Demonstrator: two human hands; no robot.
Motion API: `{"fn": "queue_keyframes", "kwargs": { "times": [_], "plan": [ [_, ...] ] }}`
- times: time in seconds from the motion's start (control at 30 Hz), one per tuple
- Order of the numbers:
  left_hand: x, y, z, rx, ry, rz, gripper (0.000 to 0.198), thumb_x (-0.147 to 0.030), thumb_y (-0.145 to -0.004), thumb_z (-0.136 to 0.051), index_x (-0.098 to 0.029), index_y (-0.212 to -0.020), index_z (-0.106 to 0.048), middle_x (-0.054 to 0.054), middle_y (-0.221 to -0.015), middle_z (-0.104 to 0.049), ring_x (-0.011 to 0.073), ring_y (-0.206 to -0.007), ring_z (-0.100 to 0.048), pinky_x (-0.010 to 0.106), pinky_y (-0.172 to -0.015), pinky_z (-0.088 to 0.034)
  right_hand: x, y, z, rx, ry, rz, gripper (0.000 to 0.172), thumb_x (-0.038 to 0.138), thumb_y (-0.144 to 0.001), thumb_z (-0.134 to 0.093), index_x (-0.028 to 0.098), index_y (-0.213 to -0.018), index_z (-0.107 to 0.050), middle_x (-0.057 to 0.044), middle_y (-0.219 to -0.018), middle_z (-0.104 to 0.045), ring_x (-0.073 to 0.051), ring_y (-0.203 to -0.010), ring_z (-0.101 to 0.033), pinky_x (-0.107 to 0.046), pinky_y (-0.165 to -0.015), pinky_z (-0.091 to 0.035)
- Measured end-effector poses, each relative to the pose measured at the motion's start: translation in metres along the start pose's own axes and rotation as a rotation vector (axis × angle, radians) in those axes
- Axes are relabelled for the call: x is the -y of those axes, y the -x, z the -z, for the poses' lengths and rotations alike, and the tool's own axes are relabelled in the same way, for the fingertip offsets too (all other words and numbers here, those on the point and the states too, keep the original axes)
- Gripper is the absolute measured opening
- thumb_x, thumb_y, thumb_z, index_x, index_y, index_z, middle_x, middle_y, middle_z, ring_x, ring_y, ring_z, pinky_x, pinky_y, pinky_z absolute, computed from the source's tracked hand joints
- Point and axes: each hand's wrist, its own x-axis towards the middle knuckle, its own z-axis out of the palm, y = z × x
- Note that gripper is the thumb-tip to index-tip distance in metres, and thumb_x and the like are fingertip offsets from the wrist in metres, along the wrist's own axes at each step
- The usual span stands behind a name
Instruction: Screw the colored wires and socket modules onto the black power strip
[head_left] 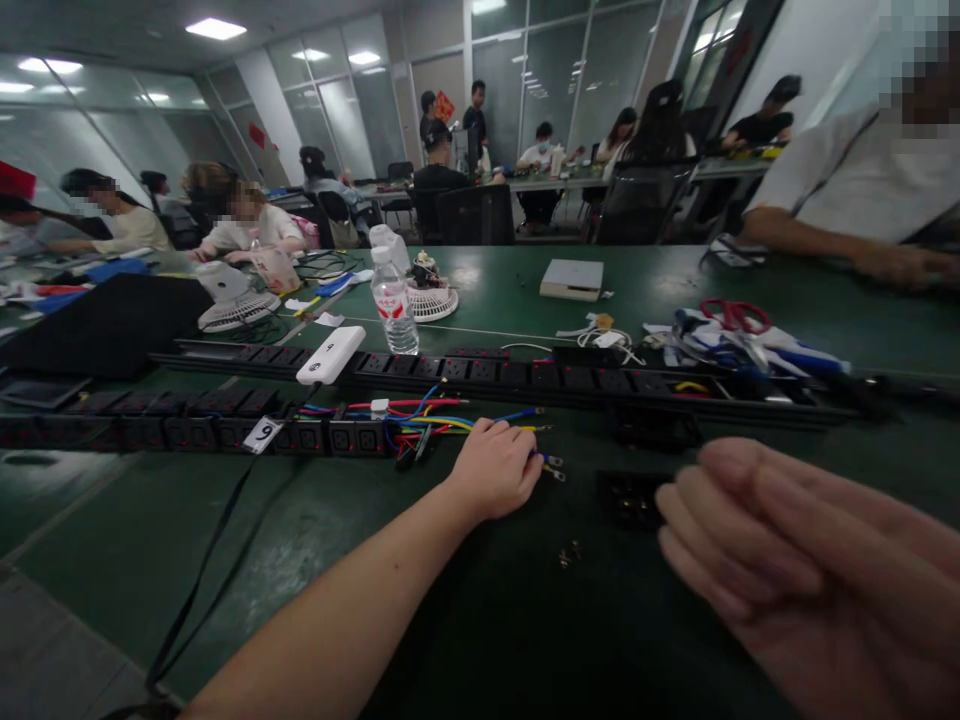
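My left hand (496, 468) is closed around several coloured wires (442, 422) at the right end of a row of black socket modules (330, 437). Metal ring terminals (555, 462) on the wire ends stick out past its fingers. Raised close to the camera, my right hand (772, 540) has thumb and fingers pinched together; whatever they hold is hidden. Partly behind it lies a small black plastic part (628, 500) with brassy pieces inside. A few tiny brass-coloured screws (568, 554) are scattered on the green tabletop (420, 590).
A long black power strip (480, 370) runs across the table behind the wires. Near it are a white power bank (331, 355), a water bottle (394, 305), fan parts (431, 300) and red-handled scissors (735, 315) on gloves. A person (840, 190) works across the table.
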Motion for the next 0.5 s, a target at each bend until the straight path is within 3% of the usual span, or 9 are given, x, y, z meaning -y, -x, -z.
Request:
{"fn": "queue_keyframes", "kwargs": {
  "times": [0.1, 0.2, 0.33, 0.5],
  "plan": [
    [0.000, 0.001, -0.002, -0.035, 0.005, -0.012, 0.023, -0.035, -0.095, -0.042, -0.019, -0.089, -0.056, 0.004, -0.091, -0.067, 0.0217, -0.089, -0.056, 0.040, -0.086, -0.034, 0.005, -0.008, -0.021, 0.039, -0.124, -0.057, 0.020, 0.028, -0.093, -0.057, 0.022, -0.074, -0.060, 0.002, -0.059, -0.034, -0.011, -0.052, -0.027, -0.022, -0.047, -0.035],
    [0.000, 0.002, -0.003, -0.054, 0.010, -0.020, 0.022, -0.035, -0.095, -0.042, -0.019, -0.089, -0.056, 0.004, -0.090, -0.066, 0.0218, -0.089, -0.055, 0.040, -0.085, -0.034, 0.004, -0.013, -0.030, 0.083, -0.135, -0.075, 0.022, 0.027, -0.095, -0.053, 0.022, -0.075, -0.060, 0.002, -0.059, -0.033, -0.012, -0.053, -0.025, -0.024, -0.049, -0.029],
    [-0.001, 0.002, -0.002, -0.052, 0.015, -0.010, 0.021, -0.034, -0.095, -0.042, -0.019, -0.089, -0.057, 0.005, -0.089, -0.066, 0.0218, -0.088, -0.055, 0.040, -0.085, -0.034, -0.001, -0.011, -0.024, 0.172, -0.089, -0.077, 0.026, 0.028, -0.098, -0.047, 0.020, -0.074, -0.054, 0.002, -0.061, -0.034, -0.012, -0.055, -0.028, -0.025, -0.052, -0.030],
    [-0.002, 0.001, -0.001, -0.041, 0.018, -0.003, 0.022, -0.033, -0.095, -0.042, -0.019, -0.088, -0.057, 0.005, -0.089, -0.066, 0.0224, -0.088, -0.055, 0.040, -0.084, -0.034, -0.008, -0.009, -0.016, 0.187, 0.038, -0.093, 0.027, 0.033, -0.102, -0.041, 0.020, -0.081, -0.051, 0.002, -0.068, -0.039, -0.012, -0.062, -0.036, -0.026, -0.058, -0.033]
  ]
}}
